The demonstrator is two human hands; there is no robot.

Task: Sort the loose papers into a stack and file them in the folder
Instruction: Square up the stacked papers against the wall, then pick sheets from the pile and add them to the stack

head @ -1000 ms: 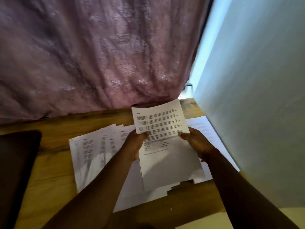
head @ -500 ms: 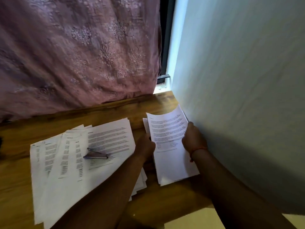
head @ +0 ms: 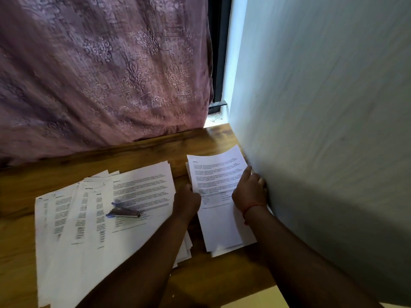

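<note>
Since a sec ago the printed sheet (head: pixel 219 187) has come down off the fanned papers and over to the right side of the wooden table (head: pixel 26 230); I now see it lying on top of a small stack (head: pixel 224 250) right against the wall (head: pixel 322 130). My left hand (head: pixel 186 202) grips the sheet's left edge, fingers curled at it. My right hand (head: pixel 250 192) rests on the sheet's right side w/ fingers mostly straight, index laid along the paper, outer fingers touching the wall; red thread (head: pixel 250 208) sits on that wrist. Loose papers (head: pixel 93 223) lie fanned across the table's left-centre, apart from the stack w/ a strip of bare wood between. Metal clip (head: pixel 124 212) and what looks like a blue pen lie on top of that fan. Purple patterned curtain (head: pixel 100 74) hangs behind the table. Folder: not in view.
</note>
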